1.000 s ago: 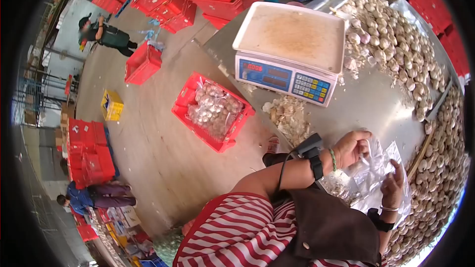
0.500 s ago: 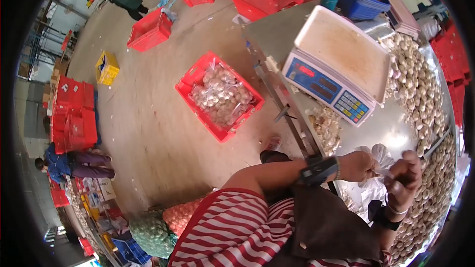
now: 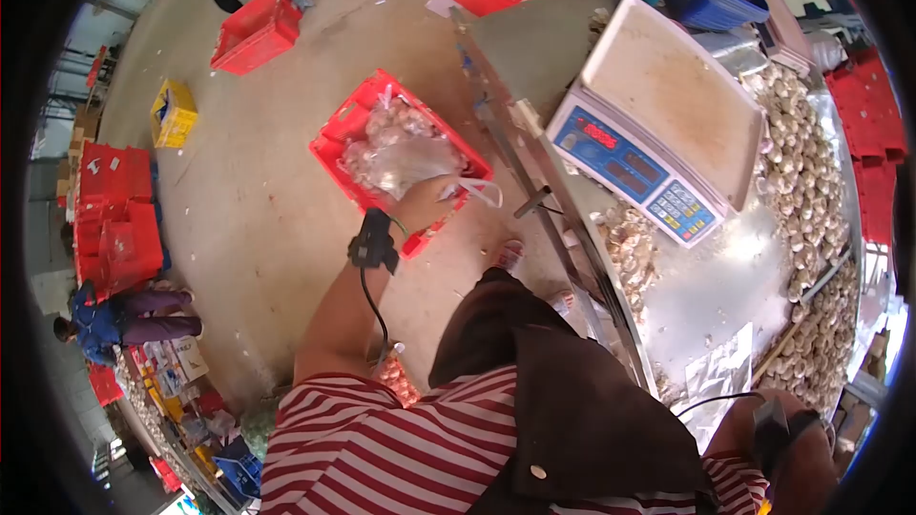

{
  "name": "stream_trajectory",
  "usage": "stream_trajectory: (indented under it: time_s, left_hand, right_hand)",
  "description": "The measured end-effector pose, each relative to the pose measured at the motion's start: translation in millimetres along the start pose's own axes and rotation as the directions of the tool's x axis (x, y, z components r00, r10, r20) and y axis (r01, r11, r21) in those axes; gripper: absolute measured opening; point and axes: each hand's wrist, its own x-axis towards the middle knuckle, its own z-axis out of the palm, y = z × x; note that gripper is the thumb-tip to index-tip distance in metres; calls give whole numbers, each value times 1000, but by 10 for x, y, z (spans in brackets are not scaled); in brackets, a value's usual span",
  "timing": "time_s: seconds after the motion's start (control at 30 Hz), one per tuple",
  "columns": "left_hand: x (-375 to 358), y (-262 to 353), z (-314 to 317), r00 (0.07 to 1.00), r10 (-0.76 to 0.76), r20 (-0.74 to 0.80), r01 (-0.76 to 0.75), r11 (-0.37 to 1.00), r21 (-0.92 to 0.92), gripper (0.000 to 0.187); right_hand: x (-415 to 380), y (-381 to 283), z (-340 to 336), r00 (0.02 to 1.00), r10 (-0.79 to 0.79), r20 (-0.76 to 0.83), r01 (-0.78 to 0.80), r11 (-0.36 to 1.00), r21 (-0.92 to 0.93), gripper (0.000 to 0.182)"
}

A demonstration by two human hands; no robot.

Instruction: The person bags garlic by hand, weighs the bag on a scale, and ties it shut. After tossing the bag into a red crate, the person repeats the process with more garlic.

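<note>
My left hand [image 3: 427, 202] reaches down into a red crate [image 3: 342, 170] on the floor, its fingers closed on a clear plastic bag [image 3: 412, 160]. The loose end of the bag trails from the hand on the right. More bagged garlic bulbs [image 3: 386, 124] lie in that crate. My right hand [image 3: 737, 427] is low at the metal table's near edge, beside flat clear plastic bags [image 3: 718, 374]; its fingers are mostly hidden. A digital scale [image 3: 658, 124] with a bare tray and lit red digits stands on the table.
Loose garlic [image 3: 801, 172] is heaped along the table's far side, with garlic scraps [image 3: 625, 248] by the scale. A blue basket [image 3: 711, 0] stands behind it. Other red crates [image 3: 258, 30] and a yellow crate [image 3: 174, 114] sit on the floor. Two people stand farther off.
My left hand has swung from the table to the floor crate with the plastic bag. My right hand has parted from it and dropped toward the table's near edge.
</note>
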Motion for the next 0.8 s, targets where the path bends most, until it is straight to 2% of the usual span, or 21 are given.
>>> stream_trajectory:
  time_s: [0.07, 0.1, 0.13, 0.17, 0.2, 0.23, 0.27, 0.3, 0.33, 0.43, 0.53, 0.8]
  left_hand:
    - [168, -458, 8, 970, -198, 142, 161, 958, 236, 24]
    - [225, -858, 130, 976, -197, 90, 165, 946, 278, 21]
    - [218, -1011, 171, 981, -189, 38, 167, 932, 322, 19]
    - [241, -1186, -7, 860, -288, 421, 403, 889, -216, 14]
    - [288, -1177, -121, 650, -127, 749, 699, 486, -524, 11]
    - [257, -1146, -43, 650, -167, 741, 692, 534, -487, 10]
    - [206, -1113, 88, 720, -279, 635, 592, 726, -351, 10]
    - [140, -1102, 265, 759, -361, 542, 521, 836, -173, 10]
    - [108, -1049, 383, 784, -398, 477, 474, 880, -44, 10]
    - [128, -932, 559, 813, -428, 396, 414, 902, 124, 9]
    - [289, -816, 599, 832, -424, 357, 377, 905, 198, 9]
    - [449, -605, 229, 865, -454, 213, 434, 890, 137, 8]
  right_hand:
    - [39, -178, -102, 1000, -22, -2, 22, 998, -53, 30]
    - [34, -265, -143, 1000, -31, -6, 30, 996, -80, 31]
    - [14, -329, -161, 999, -37, -10, 35, 993, -109, 32]
    - [22, -392, -175, 999, -41, -17, 39, 990, -132, 33]
    - [-13, -458, -192, 999, -45, -21, 42, 987, -157, 34]
    - [-17, -512, -209, 998, -55, -26, 49, 982, -180, 35]
    - [-34, -563, -222, 997, -63, -33, 55, 978, -200, 36]
    - [-46, -610, -243, 997, -69, -40, 59, 974, -218, 37]
    - [-64, -671, -259, 996, -81, -49, 67, 969, -238, 38]
    - [-75, -851, -293, 989, -132, -60, 107, 945, -309, 41]
    - [-118, -1001, -365, 977, -202, -67, 166, 922, -351, 44]
    - [-388, -1546, -701, 938, -342, -58, 267, 819, -509, 52]
